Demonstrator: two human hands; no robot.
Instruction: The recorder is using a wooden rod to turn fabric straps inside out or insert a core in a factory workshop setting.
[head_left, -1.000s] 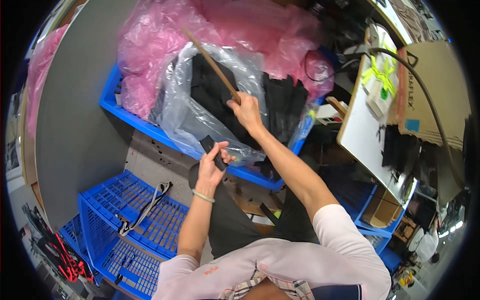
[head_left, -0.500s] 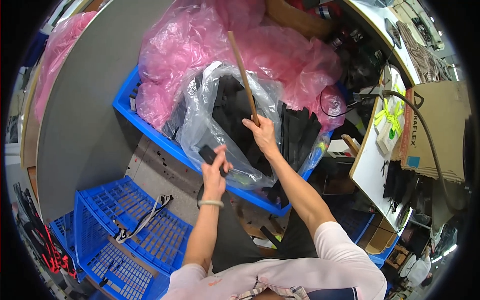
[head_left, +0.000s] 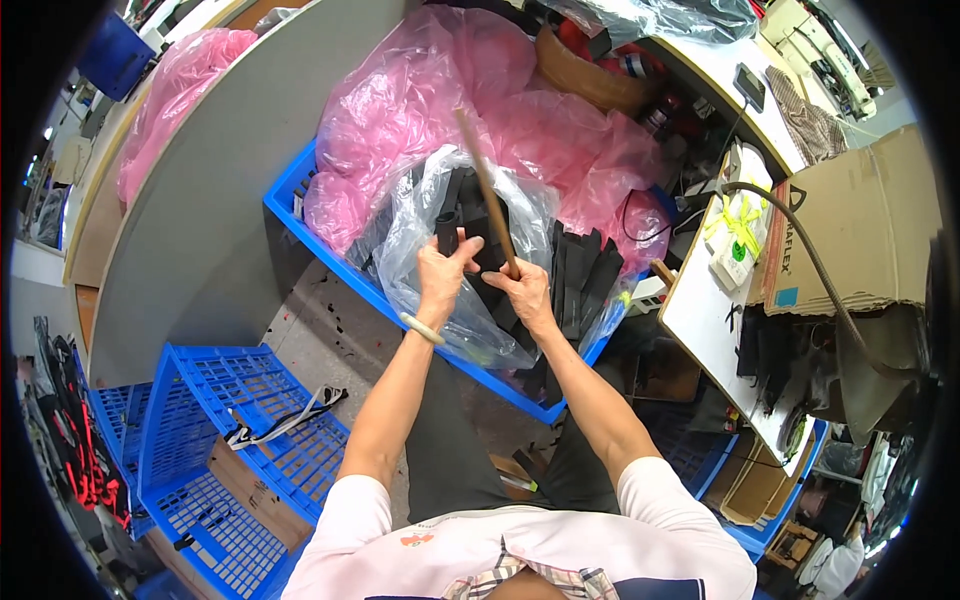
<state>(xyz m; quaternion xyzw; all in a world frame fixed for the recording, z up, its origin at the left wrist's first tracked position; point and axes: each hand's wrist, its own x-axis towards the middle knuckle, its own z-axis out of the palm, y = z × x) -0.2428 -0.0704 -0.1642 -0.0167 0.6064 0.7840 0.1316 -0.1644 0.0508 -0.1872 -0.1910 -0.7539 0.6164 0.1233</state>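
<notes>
Stick point(head_left: 487, 190), right hand point(head_left: 529, 294) curled around lower end

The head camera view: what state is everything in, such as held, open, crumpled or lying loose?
Left hand: closed on a black piece.
Black piece: held, sticking up past the fingers.
Right hand: closed on a stick.
Wooden stick: held, tilted.
Clear plastic bag: open, black material inside.
Pink plastic: crumpled, heaped.
Large blue crate: open-topped, filled.
Phone: lying on the table.
</notes>
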